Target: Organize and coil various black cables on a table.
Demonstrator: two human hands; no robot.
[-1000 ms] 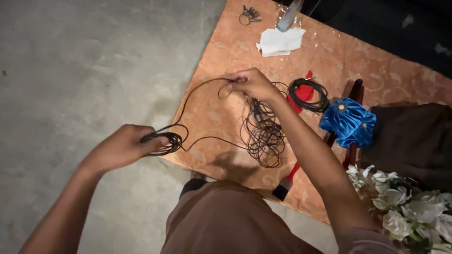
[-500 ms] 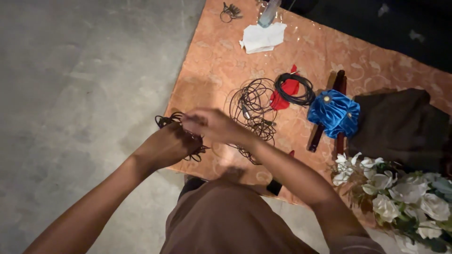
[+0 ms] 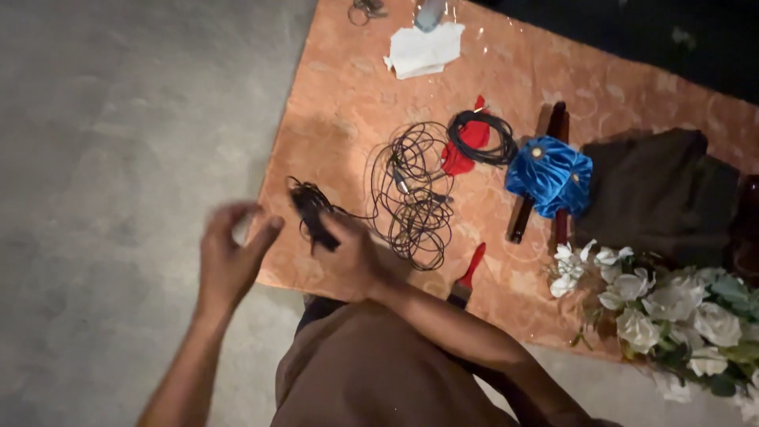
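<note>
Two hands: right hand [image 3: 352,257] grips a small black cable bundle [image 3: 312,213], left hand [image 3: 229,257] loosely open, holding nothing.

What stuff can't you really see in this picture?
- Head view: key ring and clear bottle are cut off by the top edge.
- Right hand is motion-blurred; its grip on the black cord bundle is unclear.
- Dark sticks are partly hidden by the blue cloth.
</note>
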